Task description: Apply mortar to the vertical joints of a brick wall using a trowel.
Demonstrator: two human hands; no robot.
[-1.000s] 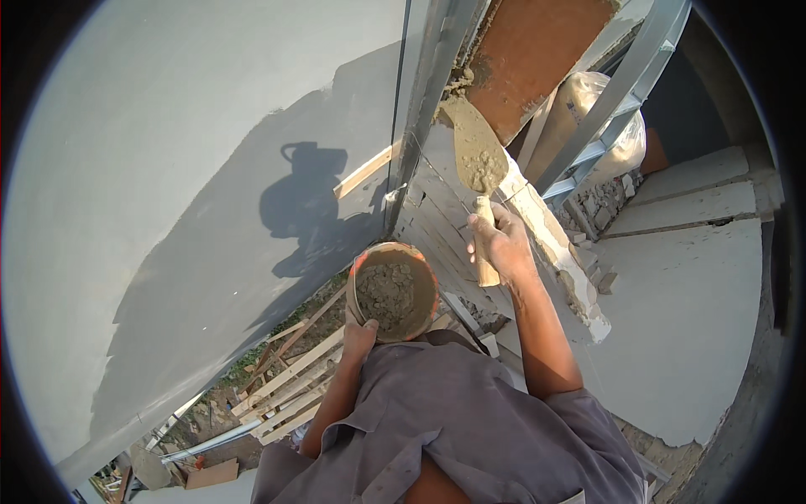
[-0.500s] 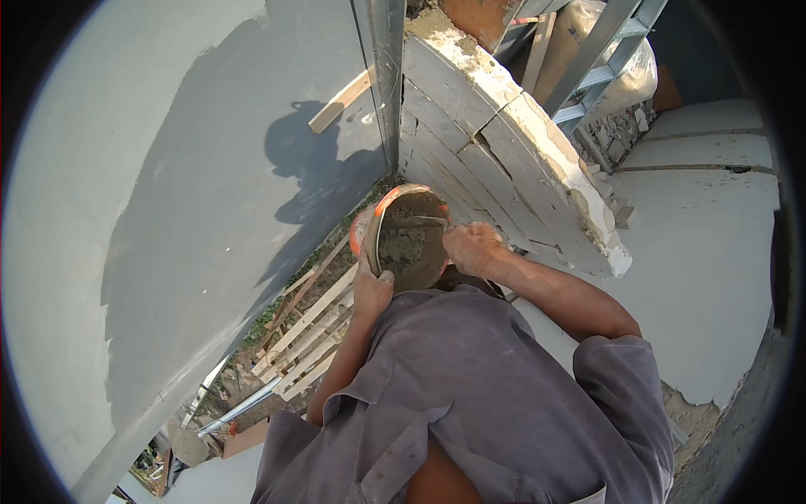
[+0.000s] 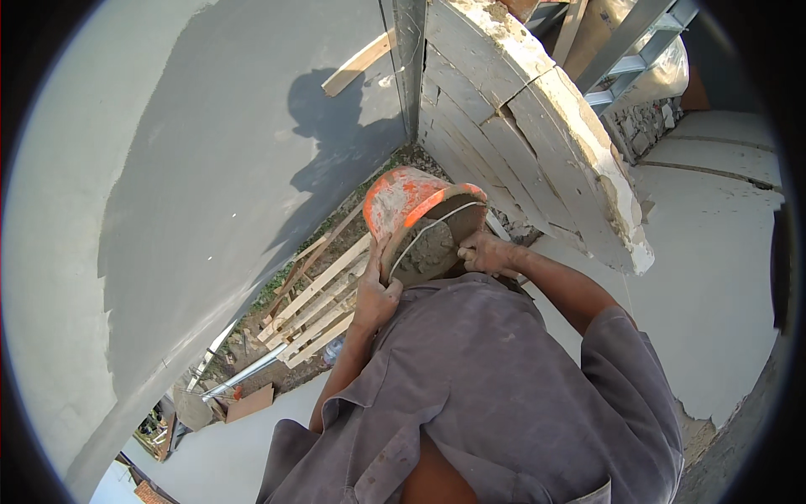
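Observation:
An orange bucket (image 3: 405, 200), smeared with dried mortar, is tipped so that its mouth faces me. Wet grey mortar (image 3: 428, 250) lies inside, and the thin wire handle curves across the opening. My left hand (image 3: 377, 296) is closed on the bucket's rim at the lower left. At the right side of the mouth my right hand (image 3: 489, 252) is closed around a trowel, whose blade is mostly hidden at the mortar.
A partly dark, damp plastered wall (image 3: 227, 143) rises on the left. A cracked block wall (image 3: 512, 126) with a broken top edge stands ahead right. Beyond it are a metal ladder (image 3: 625, 65) and a sack. Wooden slats (image 3: 323, 302) lie below left.
The bucket has tipped further over, showing more of its orange outside. My right hand has drawn lower with the trowel, whose blade no longer shows across the mouth. The view has shifted slightly.

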